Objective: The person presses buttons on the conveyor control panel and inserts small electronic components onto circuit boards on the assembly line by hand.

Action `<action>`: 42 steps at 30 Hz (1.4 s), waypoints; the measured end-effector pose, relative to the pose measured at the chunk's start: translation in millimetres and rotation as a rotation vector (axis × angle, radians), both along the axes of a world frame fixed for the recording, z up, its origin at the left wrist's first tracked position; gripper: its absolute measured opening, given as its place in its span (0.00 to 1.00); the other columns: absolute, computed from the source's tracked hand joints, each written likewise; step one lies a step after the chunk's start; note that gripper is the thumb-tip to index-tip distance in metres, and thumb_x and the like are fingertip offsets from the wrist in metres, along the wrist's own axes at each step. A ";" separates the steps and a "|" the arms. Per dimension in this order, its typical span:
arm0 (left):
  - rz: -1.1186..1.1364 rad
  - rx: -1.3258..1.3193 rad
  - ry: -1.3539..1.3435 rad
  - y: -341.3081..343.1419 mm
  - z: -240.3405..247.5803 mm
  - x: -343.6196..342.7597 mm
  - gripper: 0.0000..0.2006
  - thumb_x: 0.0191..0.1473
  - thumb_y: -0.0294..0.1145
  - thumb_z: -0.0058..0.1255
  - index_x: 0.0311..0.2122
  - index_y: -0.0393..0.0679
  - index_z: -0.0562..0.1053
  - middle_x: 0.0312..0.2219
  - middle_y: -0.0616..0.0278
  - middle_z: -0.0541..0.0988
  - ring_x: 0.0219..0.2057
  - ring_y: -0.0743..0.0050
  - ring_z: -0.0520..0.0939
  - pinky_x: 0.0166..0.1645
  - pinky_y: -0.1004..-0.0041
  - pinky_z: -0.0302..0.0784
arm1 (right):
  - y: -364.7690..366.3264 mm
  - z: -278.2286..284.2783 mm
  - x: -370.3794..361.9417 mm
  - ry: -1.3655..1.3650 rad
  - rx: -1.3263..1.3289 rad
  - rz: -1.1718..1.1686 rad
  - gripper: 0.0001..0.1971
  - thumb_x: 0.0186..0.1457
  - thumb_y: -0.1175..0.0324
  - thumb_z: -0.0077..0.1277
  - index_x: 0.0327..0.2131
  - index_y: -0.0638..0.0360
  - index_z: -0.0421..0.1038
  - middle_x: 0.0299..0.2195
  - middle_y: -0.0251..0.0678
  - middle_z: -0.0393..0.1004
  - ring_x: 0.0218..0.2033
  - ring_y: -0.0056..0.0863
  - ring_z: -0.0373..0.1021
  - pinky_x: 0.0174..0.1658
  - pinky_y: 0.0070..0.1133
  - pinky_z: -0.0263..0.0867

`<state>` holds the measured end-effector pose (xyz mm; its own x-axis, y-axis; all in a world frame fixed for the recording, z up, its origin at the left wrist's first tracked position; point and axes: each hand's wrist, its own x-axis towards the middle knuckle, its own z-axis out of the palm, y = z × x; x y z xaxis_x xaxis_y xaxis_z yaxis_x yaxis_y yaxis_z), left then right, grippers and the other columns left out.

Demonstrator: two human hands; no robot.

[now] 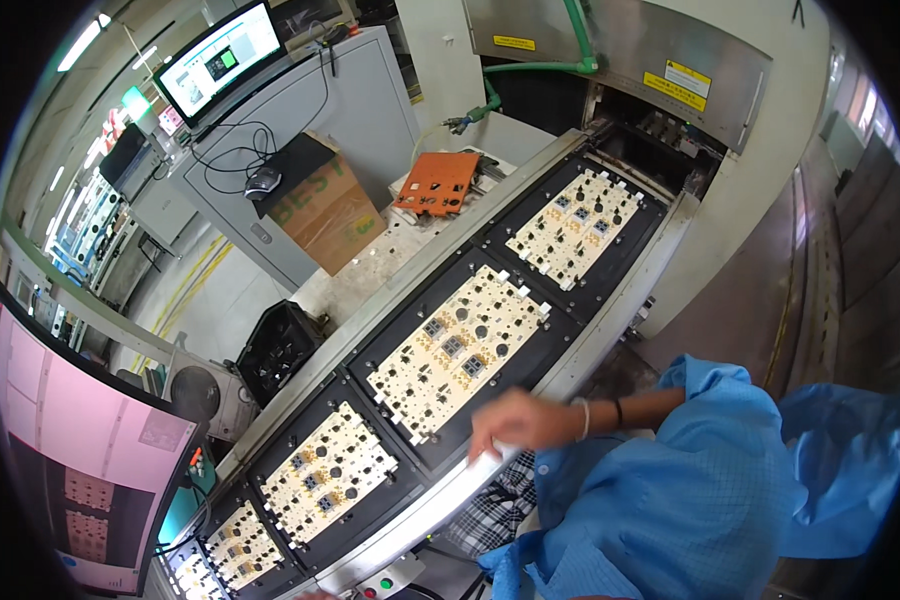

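Blurred hand (515, 420), grip unclear, rests on conveyor rail (570, 372) beside circuit-board tray (457, 345).

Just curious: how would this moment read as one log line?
right hand: on conveyor rail | nearest: middle black carrier tray | left hand: unseen

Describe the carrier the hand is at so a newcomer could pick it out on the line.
Follow the long conveyor running diagonally out of the steel machine at top right. It carries a row of black carriers with cream circuit panels. Pick the carrier second from the machine: its near edge is the one the blurred hand, with a blue sleeve, reaches over.
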<state>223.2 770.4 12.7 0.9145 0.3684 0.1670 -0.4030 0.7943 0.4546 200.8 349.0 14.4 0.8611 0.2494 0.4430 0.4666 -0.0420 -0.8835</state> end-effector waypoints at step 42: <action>0.286 1.594 0.303 -31.3 -49.8 13.2 0.17 0.67 0.32 0.39 0.27 0.37 0.74 0.16 0.66 0.67 0.17 0.85 0.60 0.21 0.76 0.51 | 128.1 2.0 387.9 -0.212 -0.966 0.002 0.10 0.51 0.71 0.48 0.35 0.59 0.78 0.36 0.45 0.77 0.40 0.45 0.73 0.44 0.34 0.69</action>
